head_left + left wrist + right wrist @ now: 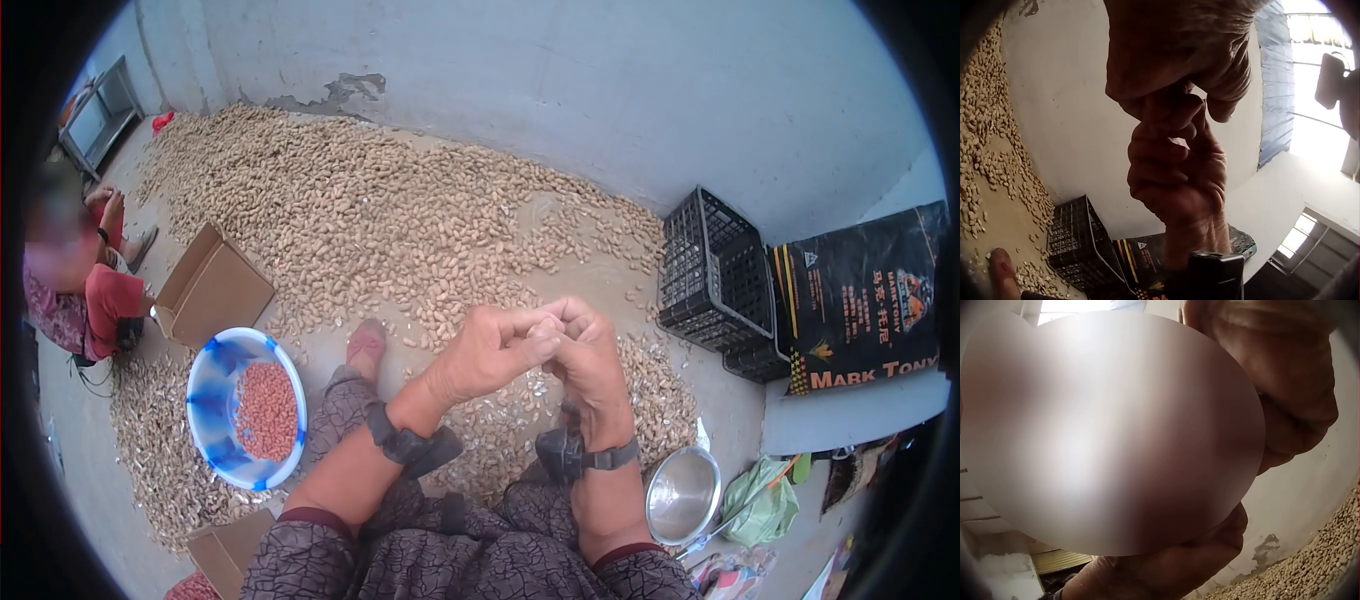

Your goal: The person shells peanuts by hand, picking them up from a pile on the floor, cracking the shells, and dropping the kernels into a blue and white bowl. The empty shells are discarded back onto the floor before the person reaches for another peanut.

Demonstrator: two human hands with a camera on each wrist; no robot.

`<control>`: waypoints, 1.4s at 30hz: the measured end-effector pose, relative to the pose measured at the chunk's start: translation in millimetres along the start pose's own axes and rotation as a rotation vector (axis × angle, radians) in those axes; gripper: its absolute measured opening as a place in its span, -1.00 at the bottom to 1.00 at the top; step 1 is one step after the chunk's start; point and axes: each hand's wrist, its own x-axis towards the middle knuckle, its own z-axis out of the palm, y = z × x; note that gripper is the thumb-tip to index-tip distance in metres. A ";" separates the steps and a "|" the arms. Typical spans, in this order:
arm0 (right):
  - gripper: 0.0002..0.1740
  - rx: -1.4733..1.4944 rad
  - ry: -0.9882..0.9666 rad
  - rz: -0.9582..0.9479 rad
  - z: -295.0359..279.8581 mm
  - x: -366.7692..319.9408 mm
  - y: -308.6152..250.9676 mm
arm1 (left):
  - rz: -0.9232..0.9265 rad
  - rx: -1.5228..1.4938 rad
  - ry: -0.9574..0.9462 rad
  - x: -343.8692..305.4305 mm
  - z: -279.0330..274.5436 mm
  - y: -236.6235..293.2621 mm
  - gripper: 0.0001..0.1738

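Note:
In the head view my left hand point(470, 352) and right hand point(598, 378) meet at the fingertips, raised in front of my lap. Curled fingers and both thumbs pinch together around something small, which they cover; its kind cannot be told. From the left wrist, the left hand point(1179, 50) looms above the right hand point(1175, 181), their fingers overlapping. A blurred patch hides much of the right wrist view. Unshelled peanuts point(400, 215) lie heaped beyond the hands, with broken shells point(480, 455) below. Pink shelled peanuts point(268, 410) fill part of a blue-and-white basin point(200, 400) at left.
Black plastic crates point(705, 285) stand at right beside a black printed sack point(865, 300). A metal bowl point(683, 497) and a green bag point(762, 505) are on the floor at lower right. Another person point(85, 280) sits at far left, near a cardboard box point(215, 290).

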 end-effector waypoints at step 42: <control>-0.87 -0.102 -0.053 -0.112 11.2 -4.8 -4.1 | -0.084 -0.168 -0.018 -6.9 -5.6 12.8 -0.70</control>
